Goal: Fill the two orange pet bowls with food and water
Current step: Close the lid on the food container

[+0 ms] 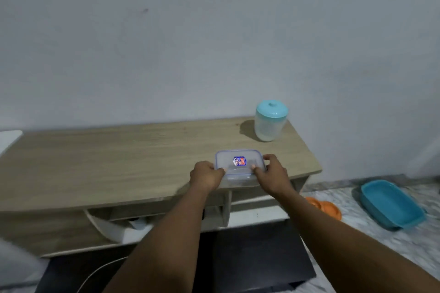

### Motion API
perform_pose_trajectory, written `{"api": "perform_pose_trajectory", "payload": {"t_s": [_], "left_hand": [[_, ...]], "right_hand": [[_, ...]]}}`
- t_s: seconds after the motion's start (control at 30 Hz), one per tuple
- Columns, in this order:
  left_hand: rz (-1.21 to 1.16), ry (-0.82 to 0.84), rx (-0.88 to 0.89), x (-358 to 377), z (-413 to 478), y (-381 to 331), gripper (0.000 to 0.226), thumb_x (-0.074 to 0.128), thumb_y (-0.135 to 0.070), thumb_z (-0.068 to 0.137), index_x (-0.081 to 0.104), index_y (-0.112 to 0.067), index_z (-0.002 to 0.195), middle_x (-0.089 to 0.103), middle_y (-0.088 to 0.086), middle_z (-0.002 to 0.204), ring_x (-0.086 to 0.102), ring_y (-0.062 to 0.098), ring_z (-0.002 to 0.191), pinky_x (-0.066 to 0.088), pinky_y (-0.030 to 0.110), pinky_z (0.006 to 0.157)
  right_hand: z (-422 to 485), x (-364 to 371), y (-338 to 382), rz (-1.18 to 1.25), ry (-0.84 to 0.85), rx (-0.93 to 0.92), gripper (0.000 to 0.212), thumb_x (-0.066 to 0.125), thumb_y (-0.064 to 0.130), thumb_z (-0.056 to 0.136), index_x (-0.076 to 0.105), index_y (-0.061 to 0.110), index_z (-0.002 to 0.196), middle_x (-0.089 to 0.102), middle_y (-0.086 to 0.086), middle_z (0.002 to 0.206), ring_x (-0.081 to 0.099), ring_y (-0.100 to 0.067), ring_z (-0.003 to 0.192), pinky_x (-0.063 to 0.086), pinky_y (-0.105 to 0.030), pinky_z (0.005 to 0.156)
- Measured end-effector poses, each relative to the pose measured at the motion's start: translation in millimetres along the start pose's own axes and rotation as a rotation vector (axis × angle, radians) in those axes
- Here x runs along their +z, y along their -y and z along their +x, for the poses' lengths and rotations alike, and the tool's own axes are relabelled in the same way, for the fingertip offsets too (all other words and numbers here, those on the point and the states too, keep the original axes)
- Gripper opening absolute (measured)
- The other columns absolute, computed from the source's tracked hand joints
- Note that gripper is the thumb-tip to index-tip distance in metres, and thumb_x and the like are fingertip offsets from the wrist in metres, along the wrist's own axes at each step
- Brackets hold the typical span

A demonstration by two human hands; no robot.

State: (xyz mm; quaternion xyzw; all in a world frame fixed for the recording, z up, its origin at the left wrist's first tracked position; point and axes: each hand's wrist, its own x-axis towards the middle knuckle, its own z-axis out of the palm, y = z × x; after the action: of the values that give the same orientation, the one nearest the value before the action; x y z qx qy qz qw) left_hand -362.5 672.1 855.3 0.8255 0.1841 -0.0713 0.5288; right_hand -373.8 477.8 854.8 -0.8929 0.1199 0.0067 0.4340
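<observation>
A clear rectangular plastic container point(239, 162) with a blue-rimmed lid and a small label rests near the front edge of the wooden table point(119, 162). My left hand point(206, 175) grips its left side and my right hand point(273, 173) grips its right side, thumbs on the lid. A translucent jar with a teal lid point(271, 123) stands at the table's back right corner. The orange pet bowls point(325, 207) lie on the floor to the right of the table, partly hidden behind my right forearm.
A teal rectangular tray point(391, 204) lies on the marble floor at the right. Under the tabletop are open white shelves point(257, 211). A pale wall rises right behind the table. A dark mat point(250, 257) and a white cable point(100, 271) lie below.
</observation>
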Motion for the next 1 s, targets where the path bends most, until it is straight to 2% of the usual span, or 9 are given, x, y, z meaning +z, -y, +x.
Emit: {"api": "perform_pose_trajectory", "payload": {"t_s": [0.2,0.27,0.37,0.43,0.57,0.7,0.8,0.9,1.0], "left_hand": [[-0.04,0.042,-0.035,97.3,-85.9,8.4,0.022,0.074,-0.023,0.082,0.061,-0.016,0.065,0.074,0.016,0.086,0.071,0.033,0.082,0.059,0.045,0.077],[-0.017,0.057,-0.047,120.0,-104.7,16.4,0.013,0.072,-0.024,0.083,0.067,-0.013,0.078,0.072,0.013,0.088,0.069,0.03,0.082,0.058,0.042,0.077],[-0.016,0.077,-0.107,145.4,-119.5,36.0,0.025,0.071,-0.026,0.084,0.07,-0.013,0.105,0.072,0.009,0.097,0.07,0.029,0.09,0.059,0.04,0.079],[-0.026,0.074,-0.134,158.0,-118.9,50.7,0.03,0.072,-0.027,0.083,0.068,-0.017,0.111,0.072,0.006,0.096,0.07,0.027,0.09,0.059,0.038,0.082],[-0.042,0.047,-0.097,185.9,-89.0,84.4,0.027,0.075,-0.024,0.082,0.072,-0.011,0.105,0.073,0.001,0.077,0.071,0.023,0.081,0.056,0.035,0.086],[-0.007,-0.015,0.01,219.3,-35.2,122.6,0.031,0.075,-0.035,0.077,0.073,-0.013,0.099,0.077,0.003,0.081,0.073,0.022,0.08,0.058,0.04,0.081],[-0.008,-0.099,0.027,239.8,13.5,143.7,0.032,0.076,-0.034,0.08,0.073,-0.015,0.106,0.076,0.002,0.092,0.071,0.019,0.087,0.058,0.037,0.085],[0.004,-0.152,0.092,256.0,54.9,161.6,0.032,0.071,-0.041,0.077,0.073,-0.014,0.094,0.071,0.002,0.079,0.069,0.025,0.082,0.057,0.039,0.08],[0.032,-0.167,0.133,267.2,81.5,173.6,0.024,0.072,-0.033,0.085,0.072,-0.011,0.096,0.072,0.006,0.085,0.068,0.02,0.081,0.053,0.027,0.073]], "right_hand": [[-47.6,-74.9,-86.6,-0.038,0.032,0.015,0.051,0.064,0.047,0.087,0.052,0.019,0.128,0.066,-0.008,0.121,0.063,-0.031,0.11,0.052,-0.05,0.093],[-55.9,-86.1,-112.8,-0.057,0.062,0.048,0.048,0.065,0.046,0.087,0.051,0.021,0.126,0.067,-0.008,0.119,0.064,-0.031,0.107,0.053,-0.05,0.092],[-57.7,-85.4,-146.5,-0.057,0.134,0.076,0.05,0.061,0.054,0.082,0.048,0.03,0.123,0.068,-0.006,0.116,0.066,-0.03,0.104,0.055,-0.052,0.089],[-54.2,-75.9,-165.5,-0.037,0.154,0.097,0.055,0.061,0.057,0.08,0.047,0.031,0.126,0.069,-0.007,0.117,0.066,-0.031,0.106,0.055,-0.051,0.09],[-27.6,-44.6,-203.2,0.003,0.14,0.117,0.051,0.065,0.042,0.088,0.047,0.026,0.134,0.068,-0.008,0.121,0.066,-0.03,0.108,0.054,-0.048,0.092],[13.5,-1.7,-246.6,0.061,0.085,0.062,0.042,0.065,0.037,0.09,0.05,0.027,0.129,0.07,-0.003,0.113,0.069,-0.023,0.101,0.057,-0.041,0.083],[55.1,33.0,-272.5,0.064,0.025,0.002,0.038,0.064,0.038,0.092,0.053,0.028,0.127,0.069,0.003,0.107,0.068,-0.017,0.093,0.055,-0.033,0.078],[92.0,63.7,-289.3,0.059,-0.033,-0.026,0.043,0.063,0.036,0.093,0.051,0.024,0.133,0.064,0.005,0.102,0.064,-0.018,0.092,0.045,-0.028,0.076],[118.6,85.7,-301.7,0.084,-0.066,-0.024,0.046,0.064,0.033,0.094,0.052,0.019,0.136,0.066,-0.001,0.102,0.063,-0.022,0.096,0.039,-0.026,0.08]]}}
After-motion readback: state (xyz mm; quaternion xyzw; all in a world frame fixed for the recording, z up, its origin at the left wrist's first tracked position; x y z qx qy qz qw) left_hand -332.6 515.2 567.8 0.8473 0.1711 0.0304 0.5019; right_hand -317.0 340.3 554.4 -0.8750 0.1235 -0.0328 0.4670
